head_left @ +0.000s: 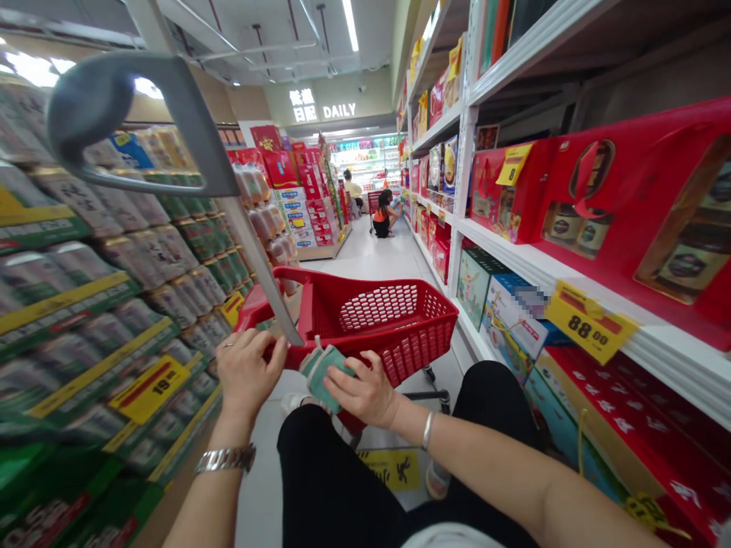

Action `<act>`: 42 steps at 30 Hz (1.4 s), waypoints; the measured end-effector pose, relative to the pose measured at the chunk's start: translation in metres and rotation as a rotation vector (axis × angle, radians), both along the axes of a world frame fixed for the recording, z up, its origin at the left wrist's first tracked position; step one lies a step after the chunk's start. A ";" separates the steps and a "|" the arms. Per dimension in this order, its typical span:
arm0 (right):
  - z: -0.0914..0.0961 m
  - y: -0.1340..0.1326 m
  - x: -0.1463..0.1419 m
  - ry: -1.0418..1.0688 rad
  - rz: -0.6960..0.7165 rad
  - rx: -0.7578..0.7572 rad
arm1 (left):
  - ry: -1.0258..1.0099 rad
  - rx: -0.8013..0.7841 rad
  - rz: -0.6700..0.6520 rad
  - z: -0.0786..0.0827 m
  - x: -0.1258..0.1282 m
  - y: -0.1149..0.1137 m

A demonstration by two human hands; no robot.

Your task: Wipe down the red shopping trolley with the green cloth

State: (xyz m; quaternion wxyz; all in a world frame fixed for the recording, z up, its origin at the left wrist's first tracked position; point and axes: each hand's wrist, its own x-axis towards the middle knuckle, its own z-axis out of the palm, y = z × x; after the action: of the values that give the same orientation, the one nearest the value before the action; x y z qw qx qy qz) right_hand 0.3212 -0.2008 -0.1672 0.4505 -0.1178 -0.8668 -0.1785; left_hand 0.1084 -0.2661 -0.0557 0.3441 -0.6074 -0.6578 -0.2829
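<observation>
In front of my knees stands a red rolling shopping basket [419, 346] with a perforated body and a long pole ending in a grey loop handle [222, 164]. My left hand [248, 373] is closed over the basket's near left rim, beside the pole's foot. A folded green cloth [328, 373] is held in my right hand [365, 390], against the basket's near side. Its fingers lie bent over the cloth and the thumb rests above. The basket's inside, as far as it shows, holds nothing.
Close on the right, a white shelf [468, 122] carries red gift boxes [605, 183] and a yellow price tag [591, 320]. Stacked drink packs [154, 251] line the left. Down the aisle, a person [386, 215] crouches by the shelves, with another person [352, 190] farther back.
</observation>
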 end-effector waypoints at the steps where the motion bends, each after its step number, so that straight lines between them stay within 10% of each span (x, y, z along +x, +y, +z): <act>1: -0.008 0.004 0.004 -0.010 0.002 0.023 | -0.008 0.000 0.005 0.000 0.001 0.000; 30: -0.073 0.122 0.184 -0.188 -0.388 0.161 | 0.085 0.078 -0.062 -0.001 -0.001 0.001; 42: -0.049 0.102 0.198 0.078 -0.507 -0.077 | 0.109 0.112 -0.018 -0.007 0.001 0.002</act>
State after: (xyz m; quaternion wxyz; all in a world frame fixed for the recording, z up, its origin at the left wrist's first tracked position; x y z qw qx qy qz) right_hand 0.5196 -0.0984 -0.2164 0.4195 -0.3551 -0.7978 -0.2478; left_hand 0.1094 -0.2642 -0.0626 0.4101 -0.6076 -0.6158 -0.2889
